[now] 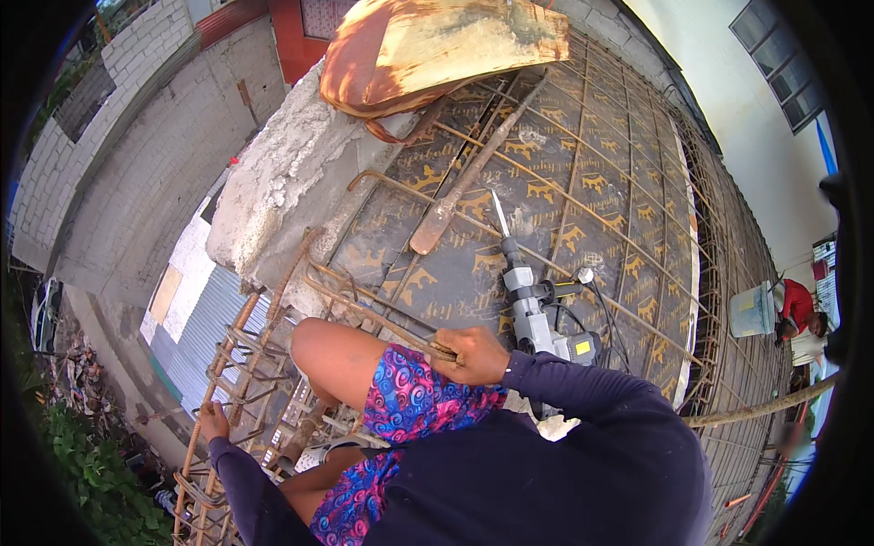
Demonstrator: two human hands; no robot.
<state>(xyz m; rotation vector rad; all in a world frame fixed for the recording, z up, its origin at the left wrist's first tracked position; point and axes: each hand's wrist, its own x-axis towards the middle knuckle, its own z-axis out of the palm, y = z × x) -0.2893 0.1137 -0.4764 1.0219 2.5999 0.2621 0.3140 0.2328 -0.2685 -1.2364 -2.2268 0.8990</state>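
My right hand (473,356) is closed round the end of a brown, rusty steel bar (381,320), just above my thigh. From there the bar slants up and left to the broken concrete. At lower left, my left hand (214,421) is closed at a rebar cage (238,350) of long bars and stirrups; it appears to grip one of the bars. A grey demolition hammer (535,314) with a pointed chisel lies beside my right hand, its black cable trailing to the right. Farther up, a long wooden-looking piece (446,211) lies on the dark printed formwork boards (496,278).
A rebar grid (583,196) crosses the boards. Rough concrete (278,187) rises ahead, beside a stained wooden board (446,50). A long rod (760,411) runs to the right. Another person in red (797,308) is at far right, near a pale bucket (751,309). The left side drops to lower ground.
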